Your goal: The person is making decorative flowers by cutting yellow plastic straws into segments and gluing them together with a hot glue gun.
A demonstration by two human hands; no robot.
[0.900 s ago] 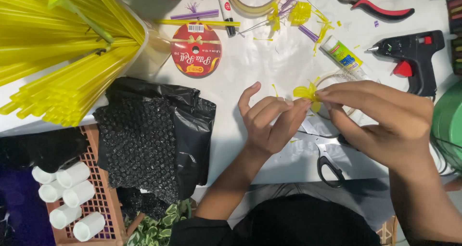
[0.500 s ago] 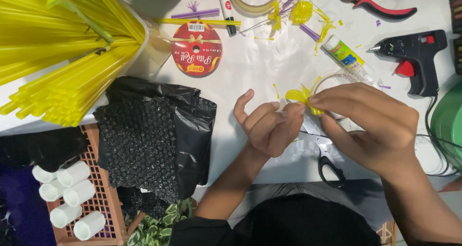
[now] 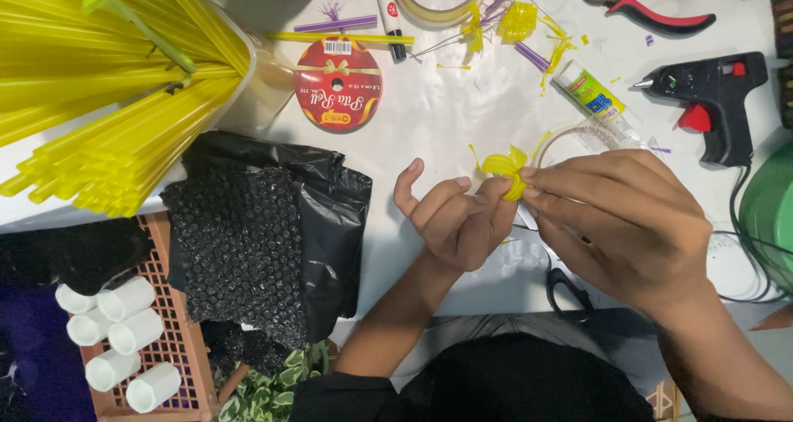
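My left hand (image 3: 453, 220) and right hand (image 3: 615, 224) pinch a small yellow straw flower (image 3: 505, 171) between their fingertips, above the white counter (image 3: 446, 116). A black glue gun (image 3: 715, 100) lies far right; yellow straws (image 3: 99, 100) fill the far left.

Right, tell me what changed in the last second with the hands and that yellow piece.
Both hands, the left hand and the right hand, shifted slightly towards the person, keeping the yellow piece pinched between their fingertips. Nothing was let go. The glue gun, ribbon spool and yellow straws stayed put.
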